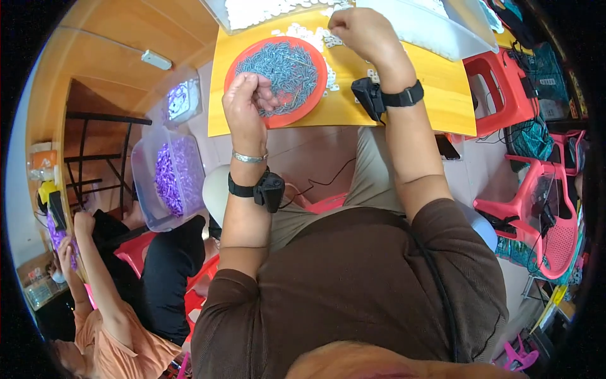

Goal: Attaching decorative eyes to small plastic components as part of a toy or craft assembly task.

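Observation:
A round red plate [322, 74] full of small grey screws [284, 66] sits on the yellow table [435, 101]. My left hand [248, 98] is over the plate's near left side, its fingers curled in. Whatever those fingers hold is too small to make out. Farther right, my right hand [366, 35] is closed in a pinch beside small white plastic pieces [331, 40] scattered on the table. I cannot make out what its fingertips hold. More white pieces lie along the plate's right side.
Two clear bins stand at the table's far side: a left bin [235, 19] with white pieces and a right bin [464, 39]. Left on the floor is a bin [142, 183] of purple parts. A co-worker [110, 335] sits lower left; red stools [499, 95] stand right.

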The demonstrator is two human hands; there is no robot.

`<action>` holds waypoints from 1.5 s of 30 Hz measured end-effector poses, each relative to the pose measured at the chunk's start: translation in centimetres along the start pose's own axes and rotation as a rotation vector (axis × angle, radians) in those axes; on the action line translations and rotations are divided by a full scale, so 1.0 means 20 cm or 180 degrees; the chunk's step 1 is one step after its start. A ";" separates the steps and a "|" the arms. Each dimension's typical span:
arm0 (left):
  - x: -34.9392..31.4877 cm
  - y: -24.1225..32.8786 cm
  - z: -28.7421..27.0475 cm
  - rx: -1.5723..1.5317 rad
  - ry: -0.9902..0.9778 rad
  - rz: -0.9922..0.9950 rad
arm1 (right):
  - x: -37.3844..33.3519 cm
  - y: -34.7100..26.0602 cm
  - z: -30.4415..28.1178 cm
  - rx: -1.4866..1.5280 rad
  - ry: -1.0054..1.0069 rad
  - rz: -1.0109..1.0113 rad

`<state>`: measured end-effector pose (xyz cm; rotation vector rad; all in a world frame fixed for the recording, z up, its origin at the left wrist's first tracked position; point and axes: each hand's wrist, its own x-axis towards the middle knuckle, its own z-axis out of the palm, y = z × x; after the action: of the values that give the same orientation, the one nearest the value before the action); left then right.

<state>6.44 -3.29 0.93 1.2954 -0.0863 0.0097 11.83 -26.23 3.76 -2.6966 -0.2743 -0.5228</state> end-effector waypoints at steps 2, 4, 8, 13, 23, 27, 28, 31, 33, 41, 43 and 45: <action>0.00 0.00 -0.01 -0.0057 0.0047 0.0017 | 0.02 0.08 0.15 -0.0046 -0.0161 -0.0089; 0.01 0.01 -0.01 -0.0087 0.0064 -0.0008 | 0.01 0.09 0.21 -0.0211 -0.0340 -0.0087; 0.01 0.01 -0.03 -0.0116 0.0073 -0.0015 | 0.01 0.11 0.29 -0.0233 -0.0457 -0.0049; 0.01 0.00 -0.04 0.0032 -0.0060 -0.0044 | 0.02 0.15 0.30 -0.0290 -0.0427 -0.0003; 0.00 0.01 -0.02 -0.0085 0.0079 -0.0061 | 0.00 0.16 0.27 0.0020 -0.0502 0.0154; 0.00 0.00 -0.02 -0.0050 0.0093 -0.0071 | 0.01 0.14 0.27 -0.0238 -0.0629 0.0212; 0.01 0.00 -0.03 0.0023 0.0034 -0.0086 | 0.01 0.14 0.28 -0.0347 -0.0638 0.0206; 0.01 -0.01 -0.04 0.0110 -0.0019 -0.0090 | 0.00 0.13 0.27 -0.0284 -0.0670 0.0185; 0.01 -0.01 -0.04 0.0123 -0.0024 -0.0078 | 0.00 0.11 0.26 -0.0121 -0.0574 0.0118; -0.01 -0.03 0.04 0.0275 -0.0365 -0.0523 | -0.01 -0.14 0.16 0.3573 -0.0765 -0.0051; -0.02 -0.03 0.05 -0.0076 -0.0603 -0.0694 | -0.04 -0.25 0.19 0.3505 -0.0465 -0.0575; -0.03 -0.04 0.07 -0.0490 -0.0474 -0.0556 | -0.06 -0.33 0.19 0.3741 -0.0815 -0.0439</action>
<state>5.82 -4.73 0.49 1.1447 -0.0991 -0.2389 10.16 -18.85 2.21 -1.5832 -0.6057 0.0092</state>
